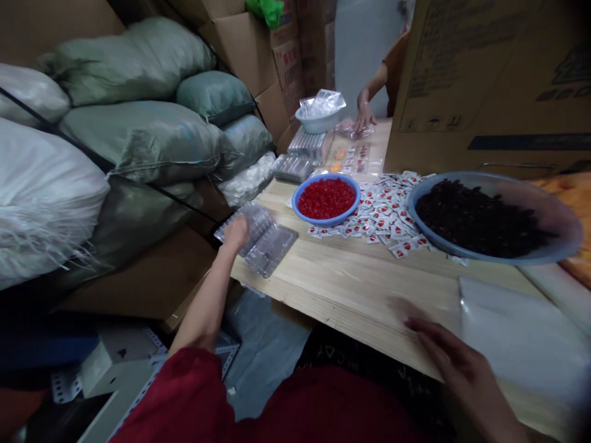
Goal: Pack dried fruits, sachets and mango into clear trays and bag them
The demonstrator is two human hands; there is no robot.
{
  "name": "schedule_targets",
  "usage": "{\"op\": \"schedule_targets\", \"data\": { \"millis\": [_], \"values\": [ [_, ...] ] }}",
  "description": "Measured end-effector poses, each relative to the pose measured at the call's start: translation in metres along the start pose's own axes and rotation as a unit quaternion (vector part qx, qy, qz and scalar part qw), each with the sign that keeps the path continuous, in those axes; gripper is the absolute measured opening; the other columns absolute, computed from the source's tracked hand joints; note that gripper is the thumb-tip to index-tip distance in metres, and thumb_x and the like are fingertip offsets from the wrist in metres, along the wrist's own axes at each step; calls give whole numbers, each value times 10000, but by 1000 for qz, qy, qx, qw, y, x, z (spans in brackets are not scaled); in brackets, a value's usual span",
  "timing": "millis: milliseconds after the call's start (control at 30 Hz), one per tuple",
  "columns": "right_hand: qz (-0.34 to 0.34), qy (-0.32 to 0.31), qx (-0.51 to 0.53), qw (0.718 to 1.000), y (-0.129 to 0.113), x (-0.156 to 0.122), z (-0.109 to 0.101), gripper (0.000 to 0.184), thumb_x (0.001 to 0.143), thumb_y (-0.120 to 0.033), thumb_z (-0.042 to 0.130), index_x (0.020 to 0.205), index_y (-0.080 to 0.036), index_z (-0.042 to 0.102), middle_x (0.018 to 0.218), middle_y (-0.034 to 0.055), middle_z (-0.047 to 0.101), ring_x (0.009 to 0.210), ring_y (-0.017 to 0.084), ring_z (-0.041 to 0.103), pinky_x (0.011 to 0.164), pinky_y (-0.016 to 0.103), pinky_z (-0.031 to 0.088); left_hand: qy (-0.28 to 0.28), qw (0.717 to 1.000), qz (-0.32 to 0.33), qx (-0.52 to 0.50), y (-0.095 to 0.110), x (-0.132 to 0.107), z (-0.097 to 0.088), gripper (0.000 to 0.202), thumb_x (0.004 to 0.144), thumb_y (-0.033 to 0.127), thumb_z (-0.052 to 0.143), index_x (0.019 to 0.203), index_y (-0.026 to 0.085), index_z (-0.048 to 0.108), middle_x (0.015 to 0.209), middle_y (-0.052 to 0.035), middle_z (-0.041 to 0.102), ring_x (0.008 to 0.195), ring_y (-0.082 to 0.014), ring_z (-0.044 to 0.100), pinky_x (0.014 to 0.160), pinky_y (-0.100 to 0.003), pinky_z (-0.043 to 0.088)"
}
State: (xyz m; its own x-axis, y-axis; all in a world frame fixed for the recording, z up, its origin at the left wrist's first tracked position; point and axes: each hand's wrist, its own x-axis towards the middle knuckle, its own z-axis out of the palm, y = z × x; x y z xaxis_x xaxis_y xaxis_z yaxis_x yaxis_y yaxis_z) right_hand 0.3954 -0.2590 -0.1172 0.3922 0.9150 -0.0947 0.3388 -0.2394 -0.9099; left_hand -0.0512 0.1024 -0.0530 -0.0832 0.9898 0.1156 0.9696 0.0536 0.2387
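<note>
My left hand (237,232) is closed at the raised lid of a clear plastic clamshell case (272,246), at the table's left edge. The case lies unfolded, with ridged compartments showing. My right hand (455,357) hovers at the table's front edge with its fingers stretched out and nothing in them. Just beyond it lies a sheaf of clear plastic bags (517,326). A blue bowl of red pieces (327,198) stands to the right of the case. Many small white-and-red sachets (385,206) are heaped beside this bowl.
A large blue basin (566,231) holds dark pieces at the right. Stacked clear cases (293,167) and a bowl of clear wrappers (318,123) stand behind. Another person's hand (364,117) works at the far end. A big cardboard box (484,92) and stuffed sacks (152,138) flank the table.
</note>
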Motion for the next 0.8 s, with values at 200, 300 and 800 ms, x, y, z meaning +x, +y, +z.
{"op": "schedule_targets", "data": {
  "millis": [200, 300, 800],
  "values": [
    [-5, -143, 97, 985, -18, 18, 52, 333, 872, -563, 611, 1090, -352, 747, 1149, 57, 739, 1157, 348, 652, 1037, 557, 505, 186, 981, -33, -52, 14, -38, -33, 242, 970, 258, 337, 1096, 162, 520, 1129, -176, 606, 1004, -264, 623, 879, -379, 455],
    [12, -166, 136, 977, -30, 24, 77, 337, 886, -557, 618, 1106, -330, 734, 1132, 66, 739, 1166, 332, 642, 1088, 560, 446, 229, 931, 18, -284, 52, -80, -34, 213, 1011, 387, 323, 1037, 224, 459, 887, -49, 589, 790, -186, 611, 805, -333, 494],
    [130, 86, 328, 932, 24, 61, 75, 920, 646, -529, 848, 1416, -184, 480, 699, -62, 613, 558, 114, 574, 558, 262, 510, -485, 758, 191, -393, 143, -226, 77, 344, 895, 505, 596, 742, 197, 610, 705, -32, 606, 664, -164, 570, 648, -292, 483]
  ]
}}
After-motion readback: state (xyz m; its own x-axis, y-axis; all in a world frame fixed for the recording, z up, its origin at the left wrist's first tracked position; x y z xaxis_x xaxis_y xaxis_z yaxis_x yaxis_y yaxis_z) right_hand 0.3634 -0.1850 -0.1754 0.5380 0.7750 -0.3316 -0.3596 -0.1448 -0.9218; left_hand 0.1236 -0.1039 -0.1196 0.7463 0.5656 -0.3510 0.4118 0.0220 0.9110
